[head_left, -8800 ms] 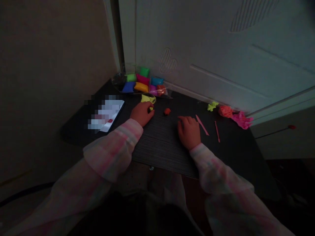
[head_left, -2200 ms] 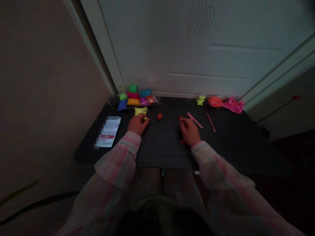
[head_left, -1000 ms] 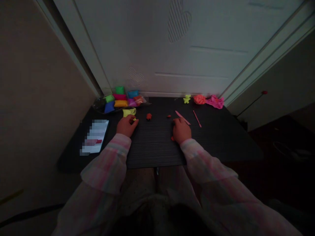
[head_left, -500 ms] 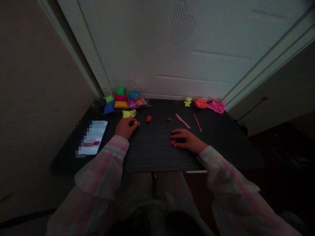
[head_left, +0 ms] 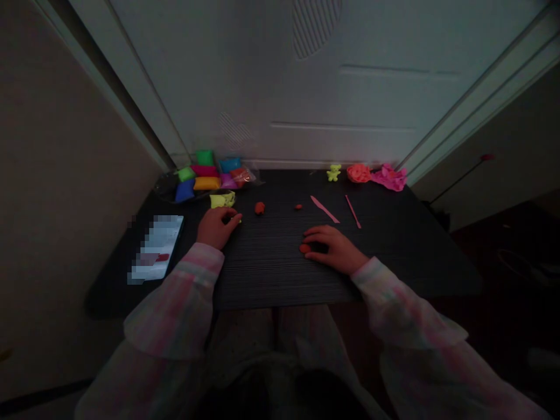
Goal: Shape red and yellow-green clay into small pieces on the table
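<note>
- Thumb and fingers of the bare right hand (head_left: 339,252) are standing parted, with a flat, round, red-orange piece of soft-looking clay (head_left: 305,248) lying on the black wood-grained tabletop (head_left: 262,280), seemingly touching the thumb tip; no firm grip is showing.
- The bare left hand (head_left: 214,227) is curling low over a tiny yellow bit (head_left: 237,221) by its fingertips; the view is not showing whether it is pinching that bit.
- Uneven pressing is perhaps posing the main risk: the right thumb could be denting or smearing the round piece if the clay is as soft as it is looking.
- Colour transfer is another likely hazard: fingers carrying yellow traces could be muddying the red.
- A small red oval pellet (head_left: 298,207) and a lumpy dark-red clay figure (head_left: 259,207) are lying loose beyond the hands; a careless sweep could be rolling or squashing either.
- A see-through plastic bag (head_left: 254,174) is holding pillow-shaped packets in greens, blues, magenta, purple, yellow-orange and orange.
- A pale-yellow pillow-shaped packet (head_left: 222,200) is lying outside the bag, just beyond the left hand, its right end crumpling; if torn, it could be letting its contents dry.
</note>
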A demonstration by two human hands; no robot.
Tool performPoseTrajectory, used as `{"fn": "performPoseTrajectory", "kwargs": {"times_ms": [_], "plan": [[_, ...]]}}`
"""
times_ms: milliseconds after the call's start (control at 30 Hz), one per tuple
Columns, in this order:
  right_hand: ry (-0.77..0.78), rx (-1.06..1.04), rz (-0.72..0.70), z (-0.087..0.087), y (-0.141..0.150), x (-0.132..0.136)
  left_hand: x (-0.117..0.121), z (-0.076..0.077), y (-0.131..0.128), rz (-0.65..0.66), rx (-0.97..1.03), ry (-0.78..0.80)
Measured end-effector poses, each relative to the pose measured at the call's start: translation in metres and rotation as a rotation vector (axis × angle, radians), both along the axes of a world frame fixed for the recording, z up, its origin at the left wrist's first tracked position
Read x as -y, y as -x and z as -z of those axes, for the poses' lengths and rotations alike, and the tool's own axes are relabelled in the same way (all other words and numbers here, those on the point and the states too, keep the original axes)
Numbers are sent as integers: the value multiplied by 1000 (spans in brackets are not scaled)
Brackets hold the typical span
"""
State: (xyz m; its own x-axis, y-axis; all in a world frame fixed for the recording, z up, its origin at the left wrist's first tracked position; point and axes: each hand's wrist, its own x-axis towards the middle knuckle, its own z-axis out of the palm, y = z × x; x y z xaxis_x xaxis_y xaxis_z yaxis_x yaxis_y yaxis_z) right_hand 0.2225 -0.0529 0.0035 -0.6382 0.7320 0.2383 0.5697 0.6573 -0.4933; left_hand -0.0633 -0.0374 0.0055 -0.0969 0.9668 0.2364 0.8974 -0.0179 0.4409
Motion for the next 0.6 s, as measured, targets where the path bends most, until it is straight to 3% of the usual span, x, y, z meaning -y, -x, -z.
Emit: {"fn": "performPoseTrajectory", "kwargs": {"times_ms": [300, 600], "plan": [[-6, 4, 85, 2, 6, 3, -1, 3, 1, -17, 20, -24], [-9, 15, 82, 1, 6, 4, -1, 3, 1, -28, 33, -34]]}}
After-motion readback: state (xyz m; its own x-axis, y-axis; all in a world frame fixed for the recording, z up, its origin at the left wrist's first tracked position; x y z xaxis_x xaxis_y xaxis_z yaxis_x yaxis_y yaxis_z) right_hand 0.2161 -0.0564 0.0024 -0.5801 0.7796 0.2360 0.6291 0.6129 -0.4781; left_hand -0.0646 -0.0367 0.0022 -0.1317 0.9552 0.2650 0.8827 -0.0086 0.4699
